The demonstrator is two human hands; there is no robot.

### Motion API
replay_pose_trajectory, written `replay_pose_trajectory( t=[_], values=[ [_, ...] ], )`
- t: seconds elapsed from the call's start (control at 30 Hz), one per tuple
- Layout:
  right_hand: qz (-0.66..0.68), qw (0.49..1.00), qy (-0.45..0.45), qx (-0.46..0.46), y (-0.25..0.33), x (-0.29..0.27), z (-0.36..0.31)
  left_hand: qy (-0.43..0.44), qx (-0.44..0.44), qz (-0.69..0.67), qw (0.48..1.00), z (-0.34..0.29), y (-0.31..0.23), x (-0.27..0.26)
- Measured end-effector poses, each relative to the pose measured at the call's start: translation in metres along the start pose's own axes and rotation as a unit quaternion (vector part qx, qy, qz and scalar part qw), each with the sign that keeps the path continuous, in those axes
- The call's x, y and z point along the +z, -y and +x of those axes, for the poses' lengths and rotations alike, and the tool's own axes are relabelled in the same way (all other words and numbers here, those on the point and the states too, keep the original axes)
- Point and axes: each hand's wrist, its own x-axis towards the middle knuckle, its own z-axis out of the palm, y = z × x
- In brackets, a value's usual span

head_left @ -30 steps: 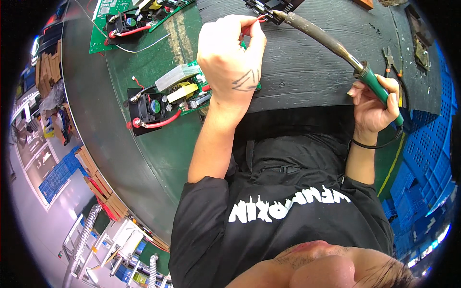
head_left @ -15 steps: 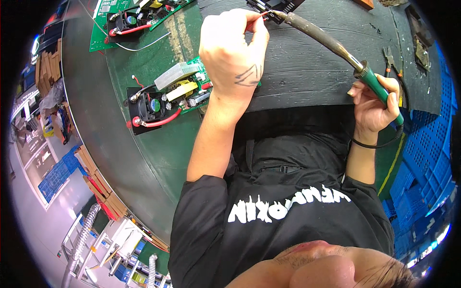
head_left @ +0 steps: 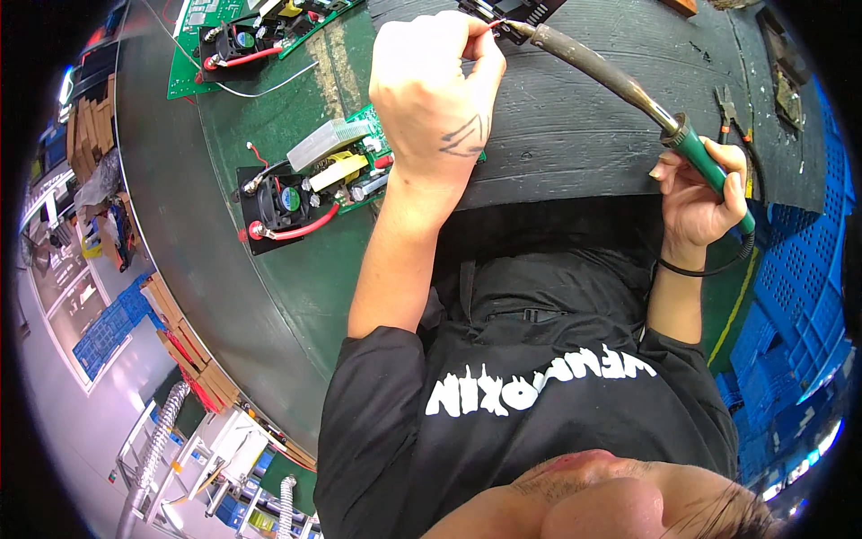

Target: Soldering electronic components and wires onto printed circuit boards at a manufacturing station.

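Note:
My left hand is closed in a pinch on a thin red wire at the far edge of the view. My right hand grips the green handle of a soldering iron. The iron's tip reaches the wire's end, at a black slotted part that the top edge cuts off. Whether the tip touches the wire or only the part, I cannot tell. Left of my left wrist lies a green circuit board with a black fan and a thick red cable; my forearm partly covers the board.
Another board with a fan lies at the far left of the green mat. Pliers rest on the dark work surface at the right. The iron's black cord loops by my right wrist. Blue crates stand at the right.
My left hand has shifted very slightly left. The soldering iron and my right hand have hardly moved.

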Motion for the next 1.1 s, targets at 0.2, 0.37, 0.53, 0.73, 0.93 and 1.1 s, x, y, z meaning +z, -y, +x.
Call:
replay_pose_trajectory(
  t=[0.2, 0.37, 0.53, 0.73, 0.93, 1.1],
  values=[
    [-0.005, 1.000, -0.003, -0.003, 0.000, 0.000, -0.001, 0.048, -0.026, 0.000, 0.999, 0.007, -0.008, -0.010],
    [0.002, 1.000, -0.003, -0.001, -0.001, -0.001, -0.001, 0.032, -0.013, -0.013, 0.999, 0.010, -0.010, -0.010],
    [0.000, 1.000, -0.001, -0.004, -0.001, -0.001, -0.001, 0.068, -0.011, 0.032, 0.997, 0.011, -0.011, -0.011],
    [-0.001, 1.000, -0.002, 0.000, 0.000, -0.001, -0.001, 0.072, -0.005, 0.031, 0.997, 0.013, -0.013, -0.013],
    [-0.001, 1.000, -0.013, 0.004, 0.000, 0.000, -0.002, 0.042, 0.022, 0.011, 0.999, 0.013, -0.012, -0.012],
    [-0.001, 1.000, -0.003, 0.000, -0.001, -0.001, -0.001, 0.041, 0.021, 0.012, 0.999, 0.012, -0.012, -0.011]
  ],
)
